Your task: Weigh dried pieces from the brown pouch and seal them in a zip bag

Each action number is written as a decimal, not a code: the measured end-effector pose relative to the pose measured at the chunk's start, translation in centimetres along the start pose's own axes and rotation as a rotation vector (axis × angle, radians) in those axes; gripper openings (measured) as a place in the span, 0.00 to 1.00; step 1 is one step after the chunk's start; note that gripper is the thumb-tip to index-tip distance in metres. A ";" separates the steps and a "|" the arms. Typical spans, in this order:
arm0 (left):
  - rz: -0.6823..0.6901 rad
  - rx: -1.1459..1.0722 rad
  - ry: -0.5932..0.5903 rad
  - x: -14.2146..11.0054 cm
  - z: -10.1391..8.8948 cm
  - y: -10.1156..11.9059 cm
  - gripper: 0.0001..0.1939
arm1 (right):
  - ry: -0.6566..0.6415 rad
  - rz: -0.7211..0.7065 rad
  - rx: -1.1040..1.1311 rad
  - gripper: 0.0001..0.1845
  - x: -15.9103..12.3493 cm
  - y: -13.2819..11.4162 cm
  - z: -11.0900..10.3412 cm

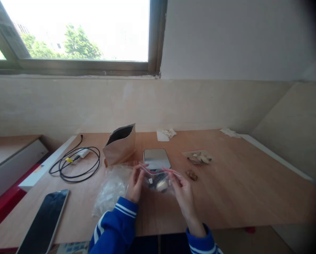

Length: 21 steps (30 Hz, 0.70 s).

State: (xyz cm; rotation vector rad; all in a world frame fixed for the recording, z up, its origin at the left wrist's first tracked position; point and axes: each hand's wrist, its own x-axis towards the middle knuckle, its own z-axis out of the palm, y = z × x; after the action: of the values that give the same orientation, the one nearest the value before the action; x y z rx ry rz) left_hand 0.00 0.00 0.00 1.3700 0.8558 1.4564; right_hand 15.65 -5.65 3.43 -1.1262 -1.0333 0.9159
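Zip bag [158, 180] up near the front of the table [239, 190], clear, red-lined at the mouth, with a pale piece [162, 186] and darker bits visible through the plastic. Held from both sides by the top edge: left hand [135, 181] with grip pinched narrow on one end of the red strip, right hand [181, 185] with grip likewise closed on the other. Blue, white-striped cuffs at both wrists. Just beyond the bag, partly behind it, a flat square device [157, 157] with silvery top. Beside the left hand, a loose heap of clear plastic bags [113, 188]; behind that, a brown pouch [120, 151], upright, mouth gaping. Farther left, a coiled black cable [74, 182], a white adapter [83, 152] near it; nearer, a dark-screened phone [43, 224], face up. Right of the device, a second filled bag [200, 157], lying flat, and a small brown lump [192, 175] just nearer. Toward the wall, crumpled tissue [170, 133] on white paper or just beside, cannot tell which
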 end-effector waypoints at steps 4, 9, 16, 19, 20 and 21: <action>-0.033 0.014 -0.112 -0.8 0.4 0.5 0.14 | -0.015 0.000 -0.031 0.23 -0.5 0.0 -0.3; -0.047 0.012 0.006 -0.9 0.5 -0.1 0.11 | 0.029 -0.018 -0.065 0.24 -0.8 0.6 -0.6; -0.094 0.059 0.093 -0.8 0.0 -0.5 0.11 | 0.172 0.029 -0.108 0.22 -0.3 2.2 -3.0; -0.099 0.083 0.044 -0.8 0.1 0.0 0.11 | 0.270 0.048 -0.097 0.21 -0.2 2.8 -3.7; -0.098 0.085 0.031 -0.8 0.1 0.1 0.11 | 0.301 0.052 -0.088 0.21 -0.1 3.0 -3.8; -0.097 0.086 0.021 -0.8 0.1 0.2 0.12 | 0.323 0.055 -0.079 0.20 0.0 3.2 -3.9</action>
State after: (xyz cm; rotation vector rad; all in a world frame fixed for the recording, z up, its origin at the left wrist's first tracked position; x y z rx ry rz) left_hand 0.02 -0.84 -0.06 1.3596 0.9945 1.3754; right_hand 19.22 -6.07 -0.11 -1.3245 -0.7812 0.7111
